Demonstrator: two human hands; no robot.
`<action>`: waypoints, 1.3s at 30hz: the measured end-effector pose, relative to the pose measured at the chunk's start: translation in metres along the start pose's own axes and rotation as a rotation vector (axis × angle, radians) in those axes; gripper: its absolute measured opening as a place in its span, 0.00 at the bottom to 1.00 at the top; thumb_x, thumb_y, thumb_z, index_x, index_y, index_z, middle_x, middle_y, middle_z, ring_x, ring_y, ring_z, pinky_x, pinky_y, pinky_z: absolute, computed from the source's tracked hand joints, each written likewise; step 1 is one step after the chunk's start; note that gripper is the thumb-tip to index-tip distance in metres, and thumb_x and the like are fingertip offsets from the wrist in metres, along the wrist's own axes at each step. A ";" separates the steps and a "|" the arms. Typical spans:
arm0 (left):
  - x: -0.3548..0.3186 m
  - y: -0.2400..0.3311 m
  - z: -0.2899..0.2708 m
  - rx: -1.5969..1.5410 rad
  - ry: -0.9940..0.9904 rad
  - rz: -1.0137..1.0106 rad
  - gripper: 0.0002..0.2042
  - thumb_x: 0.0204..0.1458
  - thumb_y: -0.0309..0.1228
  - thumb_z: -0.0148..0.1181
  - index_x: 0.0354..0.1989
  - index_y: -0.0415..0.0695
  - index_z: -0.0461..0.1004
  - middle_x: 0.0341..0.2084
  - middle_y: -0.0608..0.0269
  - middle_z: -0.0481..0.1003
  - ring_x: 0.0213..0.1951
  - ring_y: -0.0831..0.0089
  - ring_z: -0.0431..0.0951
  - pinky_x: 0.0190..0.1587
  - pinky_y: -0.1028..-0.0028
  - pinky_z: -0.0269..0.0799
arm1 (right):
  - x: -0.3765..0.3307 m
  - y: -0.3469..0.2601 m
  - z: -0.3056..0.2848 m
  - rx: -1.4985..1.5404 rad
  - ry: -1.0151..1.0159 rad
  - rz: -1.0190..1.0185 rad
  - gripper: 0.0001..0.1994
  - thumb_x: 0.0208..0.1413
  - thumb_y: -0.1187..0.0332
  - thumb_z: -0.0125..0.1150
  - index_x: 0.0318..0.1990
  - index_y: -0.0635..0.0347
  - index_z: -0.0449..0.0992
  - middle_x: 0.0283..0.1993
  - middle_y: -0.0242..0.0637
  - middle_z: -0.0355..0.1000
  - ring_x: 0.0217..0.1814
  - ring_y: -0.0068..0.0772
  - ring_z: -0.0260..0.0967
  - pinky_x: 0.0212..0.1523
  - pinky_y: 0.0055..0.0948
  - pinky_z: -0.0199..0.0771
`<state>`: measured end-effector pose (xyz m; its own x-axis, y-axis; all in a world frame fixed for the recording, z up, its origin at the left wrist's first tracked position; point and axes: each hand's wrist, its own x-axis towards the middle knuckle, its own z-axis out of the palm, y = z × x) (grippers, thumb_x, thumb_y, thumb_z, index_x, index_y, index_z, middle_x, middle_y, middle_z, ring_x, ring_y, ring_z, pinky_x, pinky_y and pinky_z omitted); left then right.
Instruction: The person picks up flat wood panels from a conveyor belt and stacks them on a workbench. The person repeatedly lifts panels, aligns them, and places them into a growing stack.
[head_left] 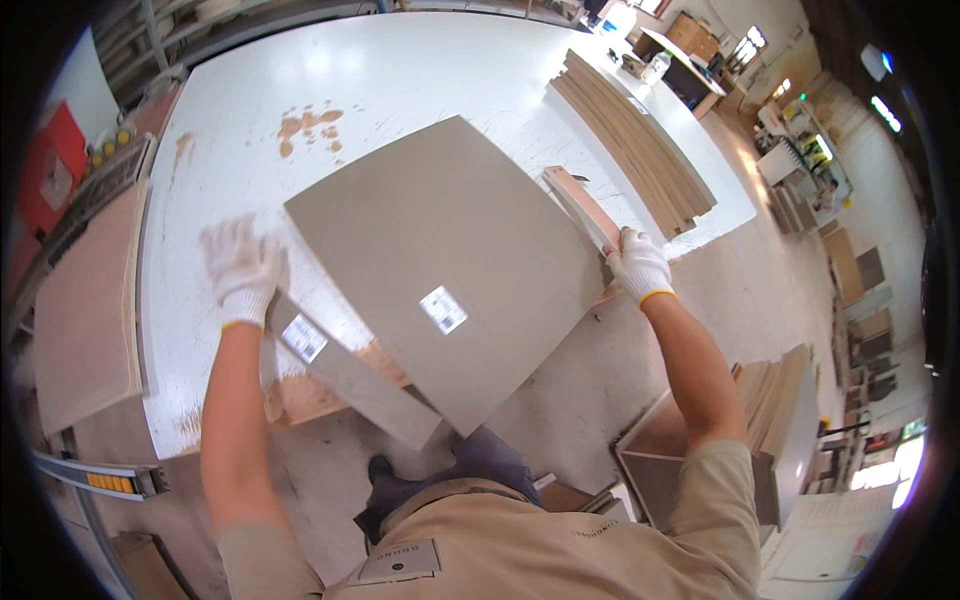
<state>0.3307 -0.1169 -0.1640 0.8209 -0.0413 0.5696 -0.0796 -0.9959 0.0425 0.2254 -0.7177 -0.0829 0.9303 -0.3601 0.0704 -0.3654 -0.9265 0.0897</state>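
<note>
The large grey panel [450, 270] lies flat on the white surface [400, 70], rotated so that one corner overhangs the near edge toward the person. A white label [443, 309] sits near its centre.

The right hand [638, 265], gloved in white, is at the panel's 3 o'clock edge. Its grip is clamped on the near end of a narrow pinkish wood strip [580, 207], which runs along that edge toward 11 o'clock; the strip's long axis follows the panel's right side.

The left hand [243, 265], also gloved, is at the panel's 9 o'clock side, just beside the left corner. Motion blur hides the fingers; whether the grip is apart or together cannot be told. Directly below it, a narrow grey board [350, 375] with its own label protrudes from under the panel toward 5 o'clock.

The right hand is the one in contact with the work; the left is near but apart.

A stack of tan boards [640, 145] lies at 1 o'clock on the surface. No containers are visible near the hands.
</note>
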 end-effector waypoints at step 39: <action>-0.085 -0.061 -0.073 -1.654 0.187 -0.960 0.25 0.71 0.40 0.57 0.70 0.39 0.67 0.55 0.50 0.72 0.55 0.65 0.75 0.60 0.64 0.74 | -0.180 -0.061 -0.055 2.710 -0.517 0.544 0.11 0.56 0.73 0.64 0.46 0.53 0.73 0.43 0.34 0.74 0.48 0.39 0.75 0.51 0.49 0.80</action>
<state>0.2247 -0.0463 -0.1550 0.8565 0.5134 -0.0528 -0.1746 0.3846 0.9064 0.0781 -0.5900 -0.0468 0.9185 -0.0944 -0.3840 -0.0495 0.9360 -0.3485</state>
